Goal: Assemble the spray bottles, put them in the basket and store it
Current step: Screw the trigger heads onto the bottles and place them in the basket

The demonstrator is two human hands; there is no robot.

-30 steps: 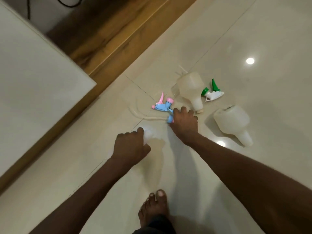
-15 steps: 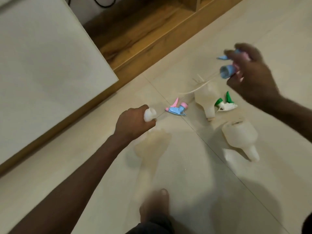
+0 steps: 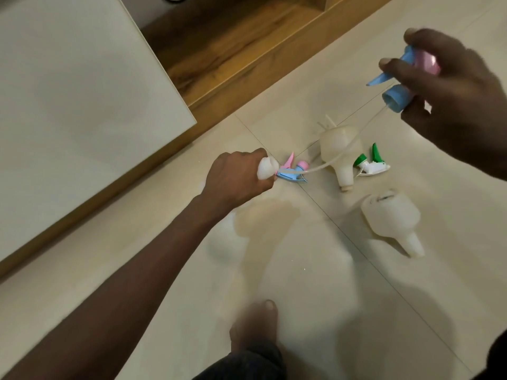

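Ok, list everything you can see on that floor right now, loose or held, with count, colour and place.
held bottle: 1, translucent white, neck gripped in the left hand
held spray head: 1, blue and pink, in the right hand, dip tube hanging down-left
loose bottles: 2, translucent white, lying on the floor right of centre
blue-pink spray head: 1, on the floor beside the left hand
green-white spray head: 1, on the floor beside the upper bottle
white panel: 1, left
wooden strip: 1, brown, top
left hand: centre
right hand: upper right
foot: bottom
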